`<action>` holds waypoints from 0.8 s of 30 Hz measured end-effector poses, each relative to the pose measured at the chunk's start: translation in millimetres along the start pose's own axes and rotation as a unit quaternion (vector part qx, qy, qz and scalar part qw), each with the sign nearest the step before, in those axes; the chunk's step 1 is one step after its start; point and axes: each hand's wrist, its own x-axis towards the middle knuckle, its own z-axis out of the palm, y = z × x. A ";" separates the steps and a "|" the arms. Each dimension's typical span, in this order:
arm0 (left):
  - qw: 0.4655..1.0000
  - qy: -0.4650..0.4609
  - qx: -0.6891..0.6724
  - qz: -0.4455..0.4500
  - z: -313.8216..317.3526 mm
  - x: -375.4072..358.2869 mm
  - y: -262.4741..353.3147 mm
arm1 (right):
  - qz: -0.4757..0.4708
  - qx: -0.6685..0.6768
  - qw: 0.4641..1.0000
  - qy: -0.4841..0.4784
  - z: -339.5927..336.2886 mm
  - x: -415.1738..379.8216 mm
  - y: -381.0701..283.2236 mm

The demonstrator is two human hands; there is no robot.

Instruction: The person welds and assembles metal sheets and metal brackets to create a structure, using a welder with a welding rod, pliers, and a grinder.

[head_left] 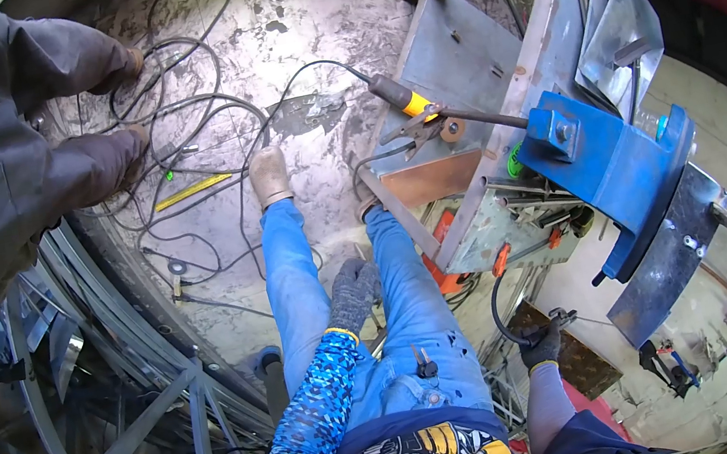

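My left hand, in a grey knit glove, hangs between my knees with its fingers bent together. Whether it holds a small thin item is not clear. On the right, my right hand, in a dark glove, closes at the end of a curved black cable beside a steel cart. A small metal piece shows past its fingers; its kind is hard to make out. Near that hand are a brownish metal plate and the orange grip at the cable's other end.
A yellow-and-black grinder rests on the steel cart, which carries a blue vise. Loose cables and a yellow ruler lie on the floor. Another person's legs stand at left, above steel bars.
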 end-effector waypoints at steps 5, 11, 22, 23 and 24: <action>1.000 0.003 0.021 0.006 -1.4 4.1 -8.0 | 0.008 -0.005 1.000 0.018 11.7 -8.8 4.6; 0.996 -0.013 0.081 -0.029 -6.0 3.2 -4.6 | 0.025 0.009 0.998 -0.049 -0.8 -7.9 13.2; 0.927 -0.148 0.343 -0.011 -3.2 -15.7 33.3 | -0.048 0.080 0.996 -0.016 7.6 -7.6 -5.7; 0.913 -0.173 0.369 0.000 7.7 -21.8 46.0 | -0.035 0.103 0.993 -0.036 -1.0 3.2 -2.7; 0.870 -0.203 0.450 0.003 18.5 -30.8 61.5 | -0.027 0.083 0.996 -0.031 0.1 5.7 -9.9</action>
